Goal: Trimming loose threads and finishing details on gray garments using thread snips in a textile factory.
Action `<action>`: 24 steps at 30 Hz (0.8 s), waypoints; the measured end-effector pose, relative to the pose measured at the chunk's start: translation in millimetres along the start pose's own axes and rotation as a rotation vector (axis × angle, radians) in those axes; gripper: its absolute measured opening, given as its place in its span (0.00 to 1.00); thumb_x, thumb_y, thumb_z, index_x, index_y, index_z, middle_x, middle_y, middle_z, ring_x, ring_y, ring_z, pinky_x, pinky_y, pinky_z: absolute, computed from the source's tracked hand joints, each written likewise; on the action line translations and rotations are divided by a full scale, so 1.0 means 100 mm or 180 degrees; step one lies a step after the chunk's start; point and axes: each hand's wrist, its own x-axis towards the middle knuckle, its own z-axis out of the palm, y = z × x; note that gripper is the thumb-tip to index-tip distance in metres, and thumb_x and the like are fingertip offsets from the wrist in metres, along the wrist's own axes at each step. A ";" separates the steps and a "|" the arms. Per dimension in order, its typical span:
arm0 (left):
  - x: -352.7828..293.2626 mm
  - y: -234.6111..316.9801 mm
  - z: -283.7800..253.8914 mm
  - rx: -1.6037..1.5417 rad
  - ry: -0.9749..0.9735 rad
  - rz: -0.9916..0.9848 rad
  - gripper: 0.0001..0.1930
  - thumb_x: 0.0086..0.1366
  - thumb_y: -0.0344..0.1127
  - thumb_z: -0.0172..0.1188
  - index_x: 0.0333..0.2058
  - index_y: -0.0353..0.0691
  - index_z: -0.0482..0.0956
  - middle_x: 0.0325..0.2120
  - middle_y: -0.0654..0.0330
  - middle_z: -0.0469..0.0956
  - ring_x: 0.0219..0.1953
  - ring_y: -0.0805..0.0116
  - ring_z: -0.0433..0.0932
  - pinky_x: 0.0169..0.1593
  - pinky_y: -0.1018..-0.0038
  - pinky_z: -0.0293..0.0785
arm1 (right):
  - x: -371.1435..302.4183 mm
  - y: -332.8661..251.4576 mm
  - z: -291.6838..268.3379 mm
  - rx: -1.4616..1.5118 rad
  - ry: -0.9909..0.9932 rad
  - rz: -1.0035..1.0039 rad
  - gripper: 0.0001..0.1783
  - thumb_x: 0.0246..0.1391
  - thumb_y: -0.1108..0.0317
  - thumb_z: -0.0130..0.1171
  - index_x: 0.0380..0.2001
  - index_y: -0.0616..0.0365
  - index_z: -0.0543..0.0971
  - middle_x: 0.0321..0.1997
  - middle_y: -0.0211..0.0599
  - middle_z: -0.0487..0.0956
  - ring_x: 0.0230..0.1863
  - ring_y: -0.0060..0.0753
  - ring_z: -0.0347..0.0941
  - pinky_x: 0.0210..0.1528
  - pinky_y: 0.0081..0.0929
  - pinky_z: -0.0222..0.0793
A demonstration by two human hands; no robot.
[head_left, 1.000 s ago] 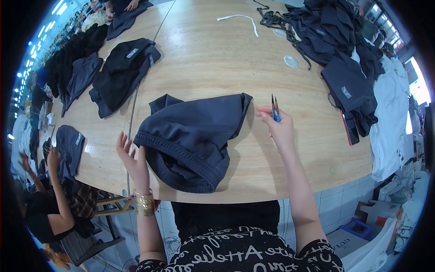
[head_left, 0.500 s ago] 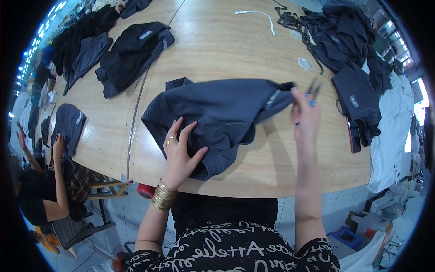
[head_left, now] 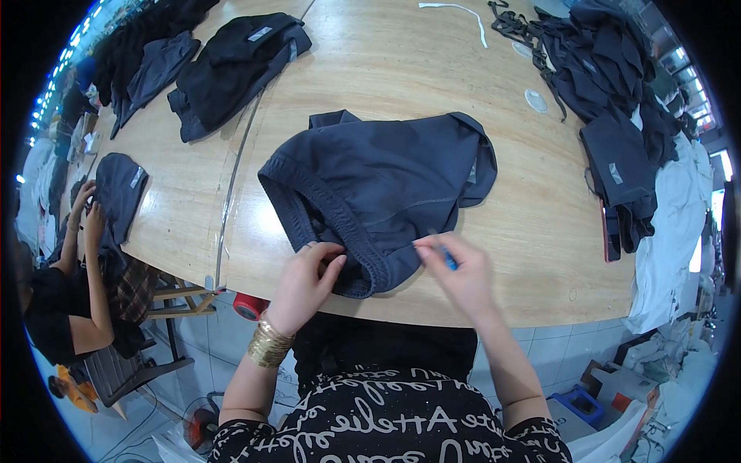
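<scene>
Dark grey-blue shorts (head_left: 401, 170) lie on the table in front of me, their gathered elastic waistband (head_left: 320, 181) angled toward my lower left. My left hand (head_left: 309, 274) is closed on the near part of the waistband, thumb and fingers pinched at its opening. At the near right side of the shorts, my right hand (head_left: 463, 274) has its fingertips pinched against the fabric. Tucked in that same hand are small blue-handled thread snips (head_left: 448, 258), partly hidden by the fingers. A small pale label shows on the far-right leg.
Folded black shorts (head_left: 235, 73) lie at the far left, and a heap of dark garments (head_left: 594, 69) at the far right. A white strip (head_left: 463, 14) lies at the back. On the left, a co-worker's hands (head_left: 91, 208) handle another dark garment (head_left: 120, 189).
My right hand has come down and left from the far-right leg, letting that end drop. My left hand has slid nearer along the waistband and now pinches it instead of lying spread.
</scene>
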 end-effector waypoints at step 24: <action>0.89 0.31 -0.35 -0.1673 -0.1237 -0.0027 0.20 0.66 0.44 0.55 0.36 0.28 0.80 0.24 0.64 0.78 0.26 0.81 0.73 0.34 0.83 0.72 | 0.09 -0.28 -0.86 0.1703 0.0935 0.1096 0.05 0.50 0.74 0.53 0.32 0.59 0.75 0.16 0.19 0.67 0.10 0.08 0.52 0.11 0.11 0.46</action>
